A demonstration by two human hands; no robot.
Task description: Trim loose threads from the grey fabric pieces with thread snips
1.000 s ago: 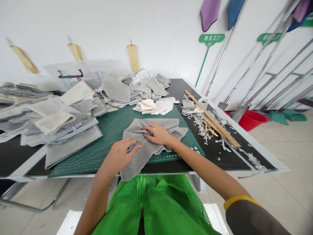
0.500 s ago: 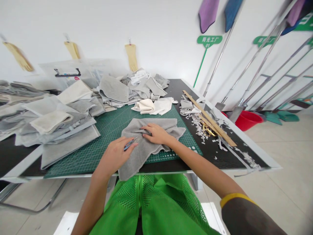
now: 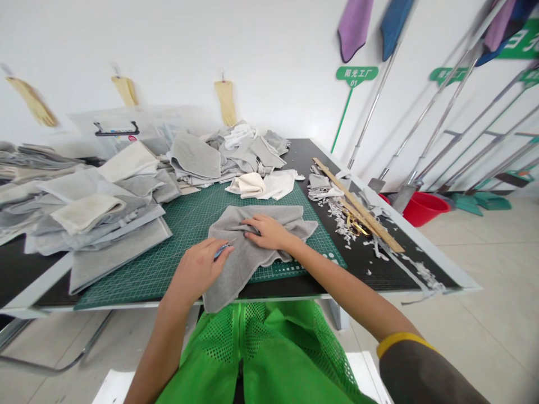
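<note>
A grey cloth (image 3: 240, 259) lies rumpled on the green cutting mat (image 3: 185, 216), one corner hanging over the table's front edge. My left hand (image 3: 199, 269) is closed around a small blue-handled tool with a thin metal tip (image 3: 222, 249); its exact kind is too small to make out. The tip points right, over the cloth's left part. Fingers apart, my right hand (image 3: 269, 231) rests on top of the cloth at its middle.
Stacked grey cloths (image 3: 113, 247) cover the left side, with a heap of cloths (image 3: 196, 154) behind. Cream cloths (image 3: 246, 185) lie at the mat's far edge. A wooden strip (image 3: 357, 205), gold-handled scissors (image 3: 356, 225) and scraps (image 3: 337, 216) lie right. A red bucket (image 3: 423, 207) stands beyond.
The view has shifted slightly. The left hand's tool shows its metal tip a little more clearly and slightly higher; the right hand stays in place on the cloth.
</note>
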